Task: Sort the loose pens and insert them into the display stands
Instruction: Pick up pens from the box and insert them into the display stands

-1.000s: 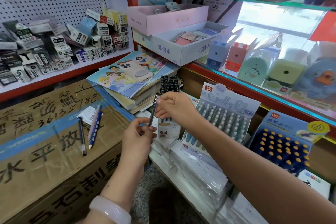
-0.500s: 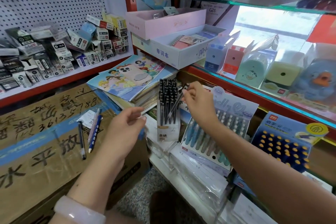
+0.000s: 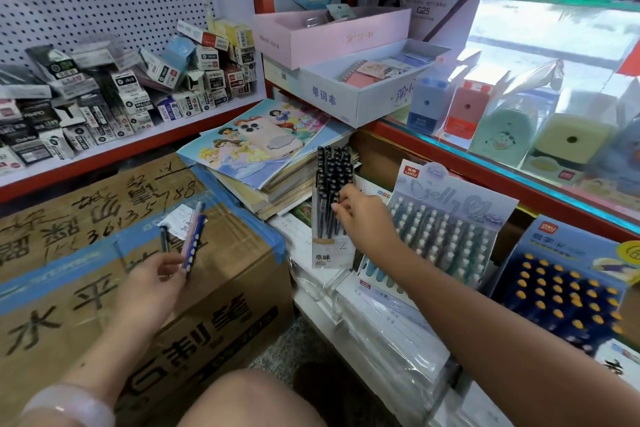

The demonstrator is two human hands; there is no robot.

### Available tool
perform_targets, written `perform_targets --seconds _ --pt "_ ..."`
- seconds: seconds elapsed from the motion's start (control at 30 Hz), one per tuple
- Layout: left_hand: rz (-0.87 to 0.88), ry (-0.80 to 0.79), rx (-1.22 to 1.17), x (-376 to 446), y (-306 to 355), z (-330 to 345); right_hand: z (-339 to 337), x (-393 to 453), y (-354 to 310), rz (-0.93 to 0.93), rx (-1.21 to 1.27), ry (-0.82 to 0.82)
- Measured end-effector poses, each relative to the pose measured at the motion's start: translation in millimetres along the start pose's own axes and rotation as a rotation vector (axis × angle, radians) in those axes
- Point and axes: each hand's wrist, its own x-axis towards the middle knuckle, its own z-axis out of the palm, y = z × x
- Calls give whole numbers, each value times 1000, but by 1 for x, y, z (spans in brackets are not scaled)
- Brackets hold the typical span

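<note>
A white display stand point(image 3: 330, 255) full of black pens point(image 3: 329, 177) stands on the low shelf. My right hand point(image 3: 363, 218) reaches to its right side, and its curled fingertips pinch one black pen point(image 3: 333, 218) that stands in the stand. Three loose pens lie on the cardboard box point(image 3: 86, 288): a black one point(image 3: 163, 239), a pink one point(image 3: 193, 224) and a blue dotted one point(image 3: 194, 243). My left hand point(image 3: 152, 284) lies over the box with its relaxed fingertips covering the pens' lower ends. Further right stand a "Jelly" pen stand point(image 3: 450, 236) and a blue stand point(image 3: 561, 291) with yellow-topped pens.
A stack of colouring books with a pink phone case point(image 3: 263, 139) on top lies behind the black-pen stand. Small refill boxes point(image 3: 121, 97) pile on the red-edged shelf at left. Pink point(image 3: 329, 35) and white point(image 3: 363, 97) boxes and pencil sharpeners point(image 3: 498, 132) sit above on the glass counter.
My right hand has brought the black pen from over the box into the stand. My left hand let go of it and moved left to the loose pens.
</note>
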Motion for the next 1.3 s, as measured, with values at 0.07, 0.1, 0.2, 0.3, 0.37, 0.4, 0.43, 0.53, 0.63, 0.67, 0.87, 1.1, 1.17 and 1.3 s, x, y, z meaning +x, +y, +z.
perform_targets --seconds 0.07,0.1,0.2,0.3,0.37,0.4,0.43,0.53,0.63,0.67,0.87,1.1,1.17,1.3 --pt "-17 62 36 6 -3 -1 5 1 0 -13 -65 -37" --pt "-30 90 54 10 -4 -2 6 2 0 -14 -77 -47" --pt "-81 131 109 23 -7 -3 0 6 -3 -9 -93 -83" --pt "-179 85 195 42 -10 -1 -12 4 -6 14 -58 -70" --pt "-187 43 282 55 -13 4 -20 2 -11 -7 -37 -3" --pt "-165 16 327 61 -13 7 -25 1 -14 -29 -39 41" --pt "-141 -5 365 67 -14 11 -28 0 -17 -48 -40 82" --pt "-124 -33 424 77 -9 20 -37 -1 -25 -106 -21 177" --pt "-57 -19 550 87 -5 29 -39 -2 -28 -137 8 216" --pt "-36 -26 584 88 -4 32 -39 -2 -27 -149 15 227" --pt "-17 -72 669 102 0 48 -31 -3 -14 -206 37 278" --pt "73 -150 494 89 11 46 -34 -15 -7 -207 71 247" --pt "123 -261 219 73 30 47 -34 -20 -11 -183 97 205" --pt "20 -355 -438 27 67 49 -37 -27 -29 -82 226 24"
